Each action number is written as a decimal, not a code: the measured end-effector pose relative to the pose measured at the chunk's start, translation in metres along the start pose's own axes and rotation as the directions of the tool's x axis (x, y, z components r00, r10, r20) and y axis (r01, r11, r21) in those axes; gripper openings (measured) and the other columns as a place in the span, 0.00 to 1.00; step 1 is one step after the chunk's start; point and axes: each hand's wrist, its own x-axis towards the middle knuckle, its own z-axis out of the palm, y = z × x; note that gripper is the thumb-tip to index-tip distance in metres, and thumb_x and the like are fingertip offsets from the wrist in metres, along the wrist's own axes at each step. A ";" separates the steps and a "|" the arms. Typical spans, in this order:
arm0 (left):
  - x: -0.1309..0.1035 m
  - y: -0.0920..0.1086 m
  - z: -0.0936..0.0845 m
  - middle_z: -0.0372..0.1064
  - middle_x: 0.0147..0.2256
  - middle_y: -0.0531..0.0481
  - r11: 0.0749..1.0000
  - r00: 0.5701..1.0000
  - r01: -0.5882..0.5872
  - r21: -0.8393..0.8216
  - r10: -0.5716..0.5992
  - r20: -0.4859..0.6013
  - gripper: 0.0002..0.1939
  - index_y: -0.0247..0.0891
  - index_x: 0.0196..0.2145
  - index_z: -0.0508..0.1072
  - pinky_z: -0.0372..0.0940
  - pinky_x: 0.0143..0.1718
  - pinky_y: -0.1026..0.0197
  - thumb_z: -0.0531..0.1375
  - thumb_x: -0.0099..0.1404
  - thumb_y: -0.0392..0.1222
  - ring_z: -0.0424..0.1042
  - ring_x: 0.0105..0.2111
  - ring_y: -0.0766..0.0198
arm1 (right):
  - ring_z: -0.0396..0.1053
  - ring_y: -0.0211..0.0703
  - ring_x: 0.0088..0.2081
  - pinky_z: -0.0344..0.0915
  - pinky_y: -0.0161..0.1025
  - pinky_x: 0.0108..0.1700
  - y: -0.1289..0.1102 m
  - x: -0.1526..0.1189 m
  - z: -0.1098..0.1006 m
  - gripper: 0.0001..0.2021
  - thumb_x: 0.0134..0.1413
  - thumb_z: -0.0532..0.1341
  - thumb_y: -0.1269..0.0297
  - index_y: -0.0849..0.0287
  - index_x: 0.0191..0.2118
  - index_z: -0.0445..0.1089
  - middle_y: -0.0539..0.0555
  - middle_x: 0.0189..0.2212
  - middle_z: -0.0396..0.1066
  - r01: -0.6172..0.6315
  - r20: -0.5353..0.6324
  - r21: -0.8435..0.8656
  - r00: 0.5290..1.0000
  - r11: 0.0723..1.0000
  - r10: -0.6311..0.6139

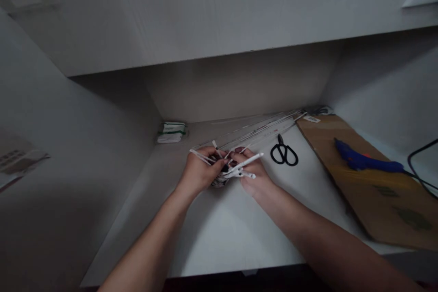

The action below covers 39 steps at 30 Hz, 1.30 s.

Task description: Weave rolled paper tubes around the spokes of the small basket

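Between my hands is a small basket of rolled paper strips point(221, 181), its white strip ends sticking out to several sides. My left hand point(201, 166) wraps around its left side, thumb pressed in toward the middle. From the right, my right hand point(251, 171) grips it with bent fingers, and a white paper strip point(251, 160) crosses over that hand. The fingers hide much of the weave. A bundle of long thin paper sticks point(265, 127) lies just behind. Black-handled scissors point(284, 153) rest to the right of my right hand, not touched.
A blue glue gun point(367, 160) with a black cord lies on a flat cardboard sheet point(362, 205) at the right. At the back left sits a white and green packet point(172, 133). Side walls and an overhanging white panel point(219, 13) enclose the white tabletop point(236, 242).
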 end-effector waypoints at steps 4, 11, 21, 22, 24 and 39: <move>-0.001 -0.001 0.002 0.78 0.32 0.47 0.999 0.999 -0.021 0.034 0.022 -0.042 0.06 0.37 0.34 0.78 0.66 0.32 0.64 0.61 0.58 0.37 0.74 0.30 0.63 | 0.67 0.38 0.25 0.63 0.36 0.28 -0.004 -0.001 -0.001 0.15 0.32 0.72 0.61 0.57 0.26 0.66 0.47 0.22 0.70 -0.066 0.024 0.053 0.998 0.996 0.065; 0.002 -0.008 0.000 0.77 0.34 0.47 0.990 0.992 -0.086 0.109 0.096 -0.086 0.06 0.37 0.33 0.77 0.65 0.37 0.64 0.59 0.60 0.34 0.74 0.36 0.62 | 0.68 0.39 0.29 0.64 0.35 0.31 -0.009 0.000 -0.005 0.11 0.36 0.70 0.60 0.58 0.26 0.71 0.49 0.25 0.72 -0.036 0.168 -0.120 0.984 0.992 0.056; 0.004 -0.011 -0.002 0.76 0.35 0.47 0.985 0.988 -0.153 0.077 0.155 -0.012 0.05 0.38 0.32 0.77 0.65 0.39 0.64 0.60 0.61 0.35 0.73 0.36 0.63 | 0.67 0.38 0.24 0.62 0.35 0.26 -0.008 -0.001 -0.004 0.11 0.33 0.70 0.61 0.59 0.25 0.72 0.49 0.22 0.72 -0.027 0.049 -0.111 0.998 0.993 0.033; 0.004 -0.009 -0.003 0.76 0.34 0.48 0.985 0.987 -0.158 0.071 0.157 0.014 0.05 0.38 0.33 0.77 0.65 0.38 0.64 0.61 0.60 0.35 0.73 0.35 0.64 | 0.68 0.38 0.24 0.62 0.35 0.27 -0.008 -0.001 -0.003 0.11 0.32 0.70 0.62 0.59 0.26 0.72 0.48 0.22 0.72 -0.015 0.021 -0.076 1.000 0.997 0.016; 0.004 -0.007 -0.005 0.76 0.33 0.49 0.984 0.986 -0.161 0.074 0.157 0.051 0.05 0.38 0.34 0.77 0.64 0.36 0.64 0.62 0.58 0.35 0.73 0.33 0.64 | 0.68 0.37 0.24 0.63 0.36 0.27 -0.007 -0.002 -0.002 0.12 0.31 0.71 0.64 0.58 0.25 0.71 0.47 0.21 0.71 0.009 -0.002 -0.039 1.000 0.999 -0.009; 0.002 -0.010 0.000 0.74 0.31 0.50 0.949 0.967 -0.183 0.255 0.220 -0.126 0.08 0.39 0.32 0.77 0.64 0.38 0.63 0.60 0.57 0.30 0.72 0.35 0.63 | 0.73 0.44 0.36 0.67 0.39 0.39 -0.010 0.003 -0.021 0.08 0.46 0.61 0.70 0.56 0.34 0.76 0.52 0.33 0.77 0.520 0.319 -0.717 0.837 0.465 -0.445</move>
